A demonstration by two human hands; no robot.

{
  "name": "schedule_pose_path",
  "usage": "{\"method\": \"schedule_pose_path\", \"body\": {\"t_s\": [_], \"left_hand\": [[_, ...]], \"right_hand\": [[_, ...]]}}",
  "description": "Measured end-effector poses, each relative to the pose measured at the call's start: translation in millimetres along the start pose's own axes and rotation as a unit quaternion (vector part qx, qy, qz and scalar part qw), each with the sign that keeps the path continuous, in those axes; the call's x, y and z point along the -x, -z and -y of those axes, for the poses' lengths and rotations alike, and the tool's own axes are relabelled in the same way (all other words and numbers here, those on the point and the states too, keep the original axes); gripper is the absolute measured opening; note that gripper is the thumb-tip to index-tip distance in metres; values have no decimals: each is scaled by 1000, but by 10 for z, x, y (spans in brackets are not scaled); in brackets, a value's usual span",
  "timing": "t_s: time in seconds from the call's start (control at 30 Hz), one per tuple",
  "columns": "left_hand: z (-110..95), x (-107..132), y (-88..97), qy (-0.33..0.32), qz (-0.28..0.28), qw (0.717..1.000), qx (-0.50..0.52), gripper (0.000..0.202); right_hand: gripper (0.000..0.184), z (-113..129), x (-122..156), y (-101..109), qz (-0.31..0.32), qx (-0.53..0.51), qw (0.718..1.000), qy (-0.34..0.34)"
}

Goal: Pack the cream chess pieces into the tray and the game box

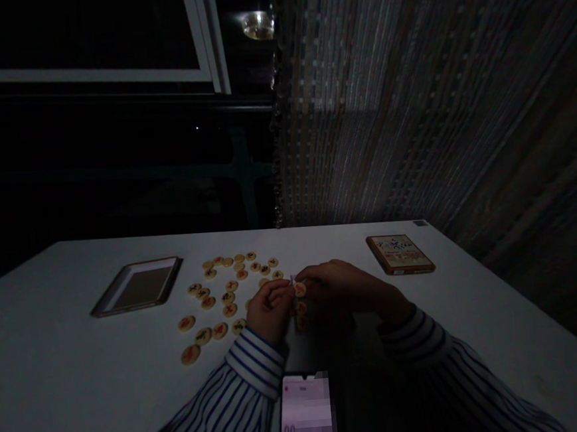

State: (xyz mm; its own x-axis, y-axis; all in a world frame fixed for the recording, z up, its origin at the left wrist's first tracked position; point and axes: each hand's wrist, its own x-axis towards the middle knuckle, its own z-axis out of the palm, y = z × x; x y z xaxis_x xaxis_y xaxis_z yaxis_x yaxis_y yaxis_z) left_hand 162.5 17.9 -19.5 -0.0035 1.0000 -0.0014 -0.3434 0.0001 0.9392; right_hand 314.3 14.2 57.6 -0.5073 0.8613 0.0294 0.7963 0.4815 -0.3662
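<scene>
My left hand [270, 312] is closed, its bent fingertips beside a Chinese chess piece [299, 289] with a red character; what they grip is hidden. From the other side my right hand [337, 280] curls its fingers over that same piece and appears to pinch it. Just below, another red-marked piece [301, 307] and a third one [303, 323] lie in a row on something dark, partly in shadow. To the left, several round wooden pieces with red or black characters, such as a red one [220, 330], are scattered face up over the white table [106, 377].
An open shallow box part [144, 286] with a wooden rim stands at the left. A flat box with a printed cover [401, 254] is at the right. A lit phone [303, 408] lies at the front edge. Behind the table hangs a string curtain [359, 104]; the room is dark.
</scene>
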Motion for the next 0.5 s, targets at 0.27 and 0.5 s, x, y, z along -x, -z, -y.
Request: {"method": "schedule_pose_path", "body": {"t_s": [0.27, 0.5], "left_hand": [[0, -2, -2, -1, 1, 1000, -8, 28], [-7, 4, 0, 18, 8, 1000, 6, 29]], "right_hand": [[27, 13, -42, -16, -13, 84, 995, 49], [28, 72, -15, 20, -2, 112, 993, 48]]}}
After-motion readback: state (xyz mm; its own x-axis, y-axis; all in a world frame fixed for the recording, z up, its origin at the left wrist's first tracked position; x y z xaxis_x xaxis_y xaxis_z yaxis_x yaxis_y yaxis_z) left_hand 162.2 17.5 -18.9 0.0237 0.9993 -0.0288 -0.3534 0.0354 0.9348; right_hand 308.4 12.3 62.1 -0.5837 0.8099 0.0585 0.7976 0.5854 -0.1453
